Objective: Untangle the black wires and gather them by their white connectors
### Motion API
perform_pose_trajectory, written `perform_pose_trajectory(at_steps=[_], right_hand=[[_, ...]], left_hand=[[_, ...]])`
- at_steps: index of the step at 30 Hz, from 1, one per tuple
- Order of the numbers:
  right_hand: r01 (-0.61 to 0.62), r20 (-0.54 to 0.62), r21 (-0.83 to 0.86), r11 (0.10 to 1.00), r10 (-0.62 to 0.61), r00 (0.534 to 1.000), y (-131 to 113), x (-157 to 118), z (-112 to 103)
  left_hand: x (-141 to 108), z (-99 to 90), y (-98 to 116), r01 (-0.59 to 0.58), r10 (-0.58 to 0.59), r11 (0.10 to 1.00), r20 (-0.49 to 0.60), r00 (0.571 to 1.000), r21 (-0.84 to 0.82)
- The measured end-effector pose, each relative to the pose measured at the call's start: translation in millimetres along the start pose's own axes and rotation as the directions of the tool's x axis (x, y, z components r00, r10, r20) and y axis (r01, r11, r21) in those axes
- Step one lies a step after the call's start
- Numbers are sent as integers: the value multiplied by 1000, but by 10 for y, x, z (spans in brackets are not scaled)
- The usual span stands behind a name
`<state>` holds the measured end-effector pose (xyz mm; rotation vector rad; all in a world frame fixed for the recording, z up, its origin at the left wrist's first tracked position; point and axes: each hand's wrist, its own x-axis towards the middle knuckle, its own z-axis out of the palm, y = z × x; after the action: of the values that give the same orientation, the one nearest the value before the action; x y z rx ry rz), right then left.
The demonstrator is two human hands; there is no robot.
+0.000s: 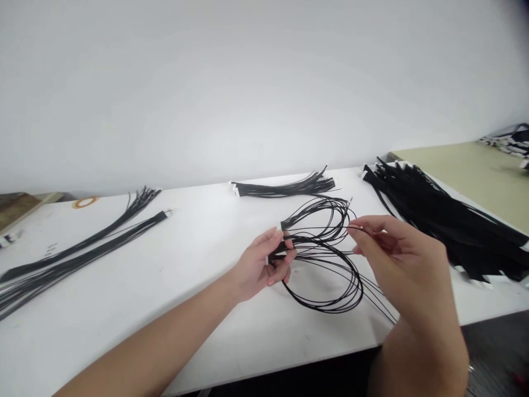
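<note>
My left hand (268, 256) is closed around the end of a wire harness (351, 270), near a white connector that its fingers partly cover. Thin black wires fan out from there to the right, several of them curled into two large loops, one above the other. Between thumb and fingertips, my right hand (384, 242) pinches a single black wire (355, 227) of this harness, to the right of the loops. A few loose wires hang past the lower loop toward the table's front edge.
On the white table (198, 309), black wire bundles (86, 259) lie at left and another bundle (285, 187) lies by the wall. A thick pile of black harnesses (446, 220) covers the right side. An orange ring (85, 202) sits at the back left.
</note>
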<state>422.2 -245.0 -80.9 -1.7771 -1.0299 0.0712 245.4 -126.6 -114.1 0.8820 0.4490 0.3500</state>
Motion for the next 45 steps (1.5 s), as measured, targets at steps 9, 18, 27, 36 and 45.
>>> perform_pose_trajectory(at_steps=[9,18,27,36,45], right_hand=[[-55,-222,295,954,125,967,-77,52,112],[-206,230,114,972,176,957,-1,68,4],[218,402,18,976,-207,892,-196,-109,237],[236,444,35,971,-226,867,-294,-222,472],[357,383,-12,934,-325,864,-263,-209,474]], left_hand=[[7,-6,9,13,-13,1000,48,999,-9],[5,-29,80,-8,9,961,2,1000,-277],[-14,-57,91,24,1,948,77,997,-319],[-9,-83,57,13,34,971,194,980,-238],[-2,-80,33,17,22,973,167,986,-228]])
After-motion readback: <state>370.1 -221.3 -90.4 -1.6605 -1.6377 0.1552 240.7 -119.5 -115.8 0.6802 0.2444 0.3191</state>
